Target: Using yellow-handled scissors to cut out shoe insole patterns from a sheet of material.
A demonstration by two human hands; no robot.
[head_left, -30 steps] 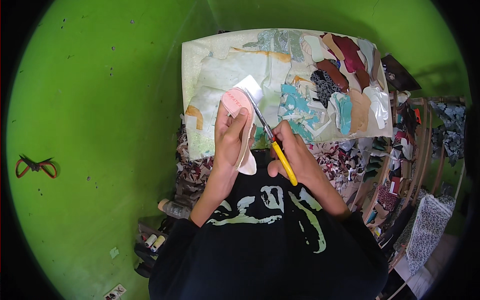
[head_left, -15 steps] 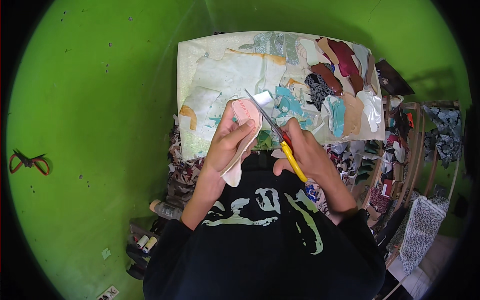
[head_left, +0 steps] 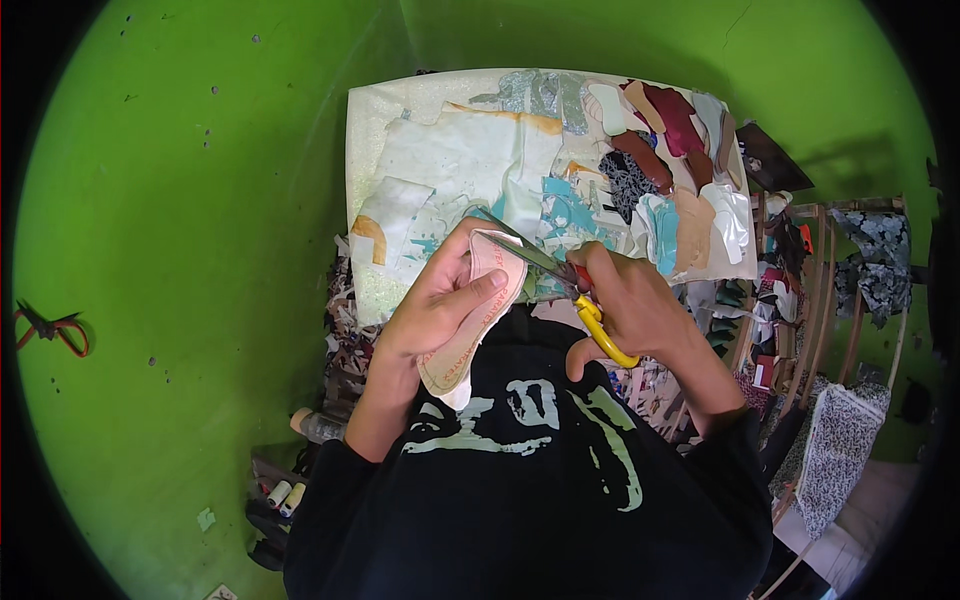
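Note:
My left hand [head_left: 435,305] pinches a pale pink insole-shaped piece [head_left: 472,330] with red print, thumb on its face and fingers behind it. White material shows along its edge and below its lower tip. In my right hand [head_left: 635,300] is a pair of scissors [head_left: 590,320] with yellow and red handles. Their blades are parted, pointing up and left, and lie at the upper end of the insole piece, close to my left fingers. Whether the blades touch the material I cannot tell exactly.
Ahead stands a pale table [head_left: 372,110] with white sheets [head_left: 450,155], turquoise scraps [head_left: 568,210] and several cut shapes in brown, maroon and tan. Heaps of scraps lie around and below it. A wooden rack [head_left: 812,290] is at right. Another pair of scissors [head_left: 52,328] hangs on the green wall at left.
The insole piece has turned to face up more, and my left hand is slightly lower. The scissor blades have opened wider and tilted flatter. A small white offcut near the blades is gone from view.

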